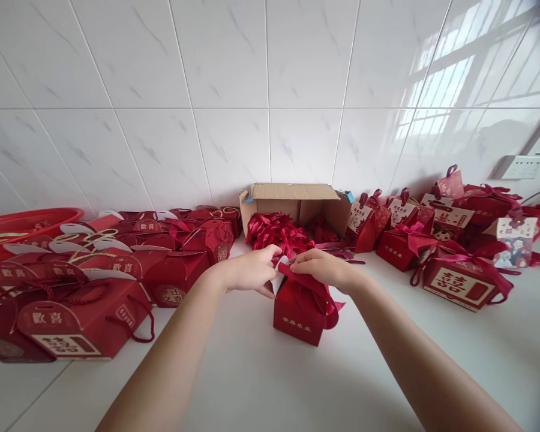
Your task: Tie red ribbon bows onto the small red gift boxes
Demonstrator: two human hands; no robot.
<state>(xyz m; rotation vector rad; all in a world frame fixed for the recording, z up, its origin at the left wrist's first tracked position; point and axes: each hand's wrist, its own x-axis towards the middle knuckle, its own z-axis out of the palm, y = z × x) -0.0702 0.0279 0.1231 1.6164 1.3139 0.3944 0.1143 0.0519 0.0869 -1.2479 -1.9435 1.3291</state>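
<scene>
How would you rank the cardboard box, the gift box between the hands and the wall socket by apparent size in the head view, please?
1. Cardboard box
2. Gift box, partly covered
3. Wall socket

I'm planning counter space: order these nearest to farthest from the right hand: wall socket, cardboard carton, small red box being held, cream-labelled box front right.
From the right hand:
1. Small red box, at its fingers
2. Cardboard carton, just behind
3. Cream-labelled box, to the right
4. Wall socket, far right
</scene>
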